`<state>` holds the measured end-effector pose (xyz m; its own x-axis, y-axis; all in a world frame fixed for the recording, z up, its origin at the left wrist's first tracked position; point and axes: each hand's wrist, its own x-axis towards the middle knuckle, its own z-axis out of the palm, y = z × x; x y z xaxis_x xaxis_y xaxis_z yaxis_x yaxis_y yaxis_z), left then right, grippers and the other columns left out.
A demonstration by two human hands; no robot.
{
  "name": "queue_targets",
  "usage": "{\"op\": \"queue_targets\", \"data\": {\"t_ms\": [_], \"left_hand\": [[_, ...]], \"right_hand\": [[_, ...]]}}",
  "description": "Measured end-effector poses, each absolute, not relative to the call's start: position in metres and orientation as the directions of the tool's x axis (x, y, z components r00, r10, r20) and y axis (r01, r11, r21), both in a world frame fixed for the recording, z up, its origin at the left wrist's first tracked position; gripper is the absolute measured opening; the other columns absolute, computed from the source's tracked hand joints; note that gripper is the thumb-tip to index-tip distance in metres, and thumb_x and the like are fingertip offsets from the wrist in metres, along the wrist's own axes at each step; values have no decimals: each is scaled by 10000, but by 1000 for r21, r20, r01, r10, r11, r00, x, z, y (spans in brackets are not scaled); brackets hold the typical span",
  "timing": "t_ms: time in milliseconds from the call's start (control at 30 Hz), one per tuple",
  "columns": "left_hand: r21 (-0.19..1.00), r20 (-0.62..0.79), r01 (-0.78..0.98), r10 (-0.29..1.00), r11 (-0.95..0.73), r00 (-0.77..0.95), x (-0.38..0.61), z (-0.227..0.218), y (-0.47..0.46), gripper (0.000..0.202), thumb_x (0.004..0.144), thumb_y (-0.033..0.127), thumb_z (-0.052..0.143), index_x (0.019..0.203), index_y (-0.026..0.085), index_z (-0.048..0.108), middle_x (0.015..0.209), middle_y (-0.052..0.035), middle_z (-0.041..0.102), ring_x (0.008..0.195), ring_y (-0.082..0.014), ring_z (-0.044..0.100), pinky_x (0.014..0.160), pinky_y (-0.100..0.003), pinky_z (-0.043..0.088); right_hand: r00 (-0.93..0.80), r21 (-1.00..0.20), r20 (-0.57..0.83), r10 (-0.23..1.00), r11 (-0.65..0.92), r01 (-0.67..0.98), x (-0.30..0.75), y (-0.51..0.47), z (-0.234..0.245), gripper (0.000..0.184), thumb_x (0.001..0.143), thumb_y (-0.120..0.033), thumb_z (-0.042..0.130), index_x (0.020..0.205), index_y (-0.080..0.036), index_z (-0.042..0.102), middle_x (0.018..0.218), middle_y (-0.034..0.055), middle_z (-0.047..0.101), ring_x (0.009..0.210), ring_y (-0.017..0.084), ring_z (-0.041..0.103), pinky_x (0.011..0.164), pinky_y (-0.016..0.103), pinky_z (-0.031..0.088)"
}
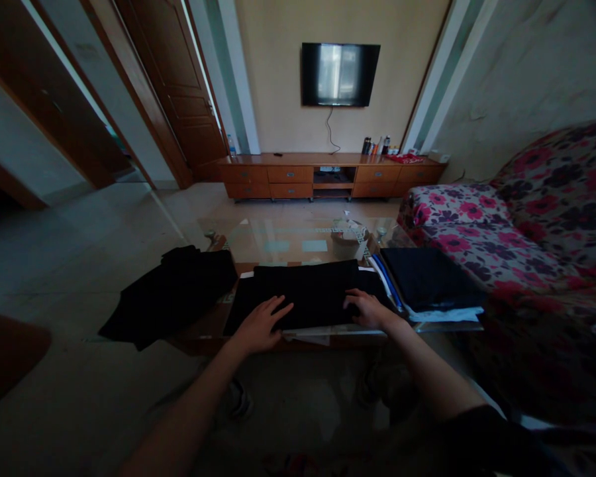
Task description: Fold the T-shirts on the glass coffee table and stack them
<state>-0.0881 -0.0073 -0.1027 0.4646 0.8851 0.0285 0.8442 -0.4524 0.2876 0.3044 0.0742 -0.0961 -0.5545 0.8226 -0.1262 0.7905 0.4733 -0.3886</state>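
Glass coffee tbl (pixel 283 232) runs under all fingers. Folded blk garment (pixel 308 288) on it, flat, below both sets of fingertips; folding looks mostly done, edges maybe left to true up. Rumpled blk garment (pixel 179 285), L of L fingers: not folded, so judged left to do. Garment stack (pixel 430 278), just R of R fingers: folded, appears done. L hand (pixel 262 323): fingers spread wide, no grip seen. R hand (pixel 370 309): fingers half-curled; pinching or not, can't tell.

Around: floral sofa (pixel 521 255), ahead-R of R fingers, past stack; TV cabinet (pixel 288 175) and wall TV (pixel 342 75), well ahead of fingertips. Nothing seen blocking fingers; stack crowds R side.
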Motion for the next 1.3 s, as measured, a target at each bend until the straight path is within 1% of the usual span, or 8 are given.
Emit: {"op": "queue_targets", "data": {"t_ms": [300,433,567,700,833,967,1067,1300], "left_hand": [[361,-161,853,875,-377,456,-90,-120,-6,692,966,659,450,1597,440,272,1725,-26,109,1580,-329,106,1238,-564,146],[408,-118,850,904,-333,411,-85,-111,7,511,1003,624,385,1444,425,549,1632,-32,385,1503,-294,326,1193,-507,277],[369,49,884,956,-286,289,-68,-106,28,492,1040,526,317,1355,307,625,1411,-93,584,1296,-272,524,1109,-463,379],[322,150,917,969,-234,195,-49,-120,46,578,1018,508,379,1532,251,443,1607,-135,388,1474,-316,342,1202,-489,252],[293,31,937,981,-191,190,-43,-136,59,746,934,654,475,1588,320,341,1711,-108,175,1565,-384,104,1219,-608,92],[302,-39,938,981,-172,192,-46,-133,75,739,884,712,510,1518,339,447,1671,-135,276,1523,-425,208,1171,-662,163],[315,63,938,989,-145,132,-45,-125,90,628,968,626,400,1476,269,495,1577,-168,416,1439,-395,365,1144,-611,267],[264,274,945,955,-192,117,-16,-134,119,642,1001,411,400,1573,124,362,1665,-150,302,1541,-299,235,1254,-453,193]], "right_hand": [[-572,-387,-149,806,485,784,301,73,-97,171,758,-169,700,904,-238,755,1463,98,545,1291,303,563,1035,435,435],[-519,-358,-145,842,445,821,291,76,-87,86,836,-289,690,858,-230,749,1313,106,638,1194,309,604,1022,434,430],[-434,-293,-14,901,412,863,270,86,-77,222,938,-340,601,1094,-225,708,1194,134,670,1142,302,611,1025,422,418],[-352,-307,102,930,366,879,248,96,-89,439,967,-338,544,1384,-202,561,1506,159,485,1394,307,443,1137,419,337],[-228,-307,-14,974,213,928,236,101,-116,686,963,-409,542,1568,-154,345,1683,185,194,1564,346,113,1217,511,179],[-149,-264,-85,985,122,957,224,112,-121,695,921,-523,587,1507,-179,440,1626,226,308,1513,415,225,1156,609,243],[-131,-256,8,991,128,958,208,124,-115,609,927,-504,586,1438,-180,512,1540,244,431,1444,419,341,1125,610,290],[-259,-234,176,950,296,926,150,141,-123,619,1014,-400,452,1586,-187,348,1704,132,174,1572,328,89,1232,536,131]]}}
